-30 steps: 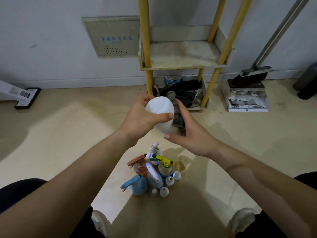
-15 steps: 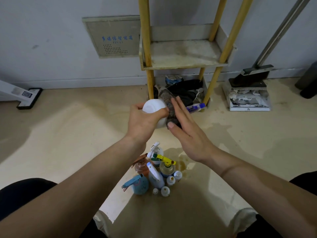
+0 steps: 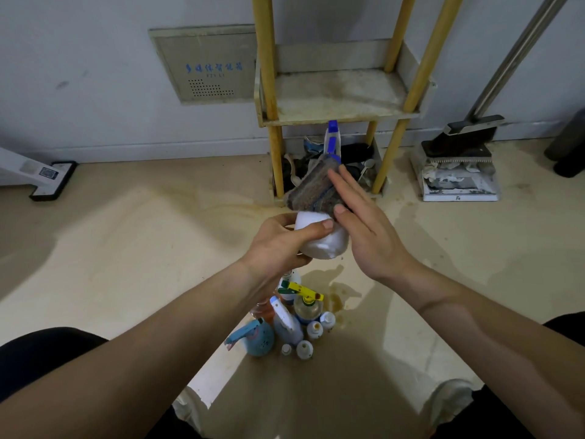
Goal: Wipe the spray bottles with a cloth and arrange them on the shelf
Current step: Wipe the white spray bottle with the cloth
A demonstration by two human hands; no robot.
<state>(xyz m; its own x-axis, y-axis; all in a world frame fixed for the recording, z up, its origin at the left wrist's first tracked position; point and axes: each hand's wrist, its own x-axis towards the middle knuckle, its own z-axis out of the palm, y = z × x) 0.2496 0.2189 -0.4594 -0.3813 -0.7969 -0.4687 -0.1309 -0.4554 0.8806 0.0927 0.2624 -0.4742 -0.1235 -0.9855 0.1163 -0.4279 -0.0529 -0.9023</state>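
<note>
While gripped at its base by the left hand (image 3: 278, 247), the spray bottle (image 3: 324, 245) is held long axis away, trigger head (image 3: 332, 139) toward the shelf (image 3: 342, 93). The cloth (image 3: 310, 191) is pressed on it by the flat right hand (image 3: 370, 229), beyond the left thumb. Half a second earlier the head was pointed rightward.

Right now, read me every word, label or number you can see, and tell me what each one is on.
"多媒体智能箱", blue, slightly blurred: wall panel.
Small line under it: too blurred.
"Fx", roughly: dustpan front.
Code sticker on the white floor device: unreadable.
Bottles on the floor: labels too small.
</note>
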